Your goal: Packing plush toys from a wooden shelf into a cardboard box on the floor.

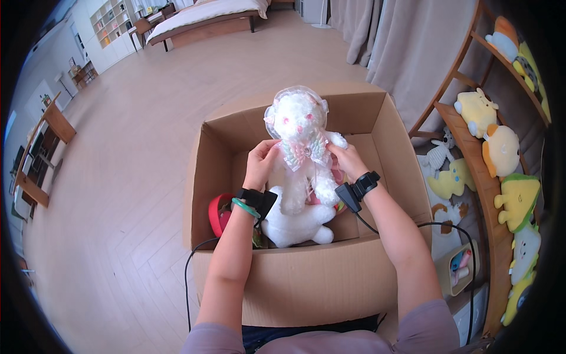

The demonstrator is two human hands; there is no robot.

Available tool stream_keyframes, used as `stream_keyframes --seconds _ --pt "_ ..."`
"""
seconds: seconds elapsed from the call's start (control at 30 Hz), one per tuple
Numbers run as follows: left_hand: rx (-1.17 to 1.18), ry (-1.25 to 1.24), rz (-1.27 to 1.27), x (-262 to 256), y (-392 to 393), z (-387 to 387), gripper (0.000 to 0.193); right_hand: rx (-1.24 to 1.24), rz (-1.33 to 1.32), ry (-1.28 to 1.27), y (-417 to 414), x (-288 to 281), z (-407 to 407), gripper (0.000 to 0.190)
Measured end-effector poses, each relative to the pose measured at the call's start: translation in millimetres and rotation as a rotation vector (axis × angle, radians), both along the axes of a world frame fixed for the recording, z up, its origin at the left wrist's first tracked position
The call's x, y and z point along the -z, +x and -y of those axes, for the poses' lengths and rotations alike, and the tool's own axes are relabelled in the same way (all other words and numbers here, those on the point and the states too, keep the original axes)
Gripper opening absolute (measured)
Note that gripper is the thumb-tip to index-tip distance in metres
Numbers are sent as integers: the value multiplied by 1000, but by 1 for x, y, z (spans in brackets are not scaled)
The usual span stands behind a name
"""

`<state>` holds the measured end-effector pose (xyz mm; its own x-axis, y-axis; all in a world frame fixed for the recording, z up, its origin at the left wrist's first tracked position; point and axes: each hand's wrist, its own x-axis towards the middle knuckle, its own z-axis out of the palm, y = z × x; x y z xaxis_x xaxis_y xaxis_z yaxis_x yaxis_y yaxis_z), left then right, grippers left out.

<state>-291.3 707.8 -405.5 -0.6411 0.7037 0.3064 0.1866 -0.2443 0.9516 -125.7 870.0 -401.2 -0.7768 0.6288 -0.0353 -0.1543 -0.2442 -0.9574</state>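
Both my hands hold a white plush bear (300,117) upright over an open cardboard box (296,283). The bear wears a sheer lace bonnet and a pastel bow (305,150) at its neck. My left hand (260,163) grips one side of the bear near its shoulder. On the other side, my right hand (349,160) pinches it by the arm, close to the bow. Beneath it in the box lies another white plush toy (296,228), partly covered by the bear. A red round object (216,217) sits in the box's near left corner, partly hidden by my left forearm.
To the right stands a wooden shelf (464,132) bearing several plush toys, including a yellow one (477,113) and a green-edged one (522,201). Below it is a cream bin (460,270). Black cables (471,265) run from my wrist straps. Curtains (411,57) hang behind; a bed (208,22) stands farther off.
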Motion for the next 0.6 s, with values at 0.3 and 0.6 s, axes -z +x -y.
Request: stream_keyframes --seconds 0.3,0.6 --pt "-7 18 96 0 1 2 16 16 46 62 -5 3 -6 27" --pt "-33 46 171 2 5 0 17 -30 48 104 -7 9 -13 30"
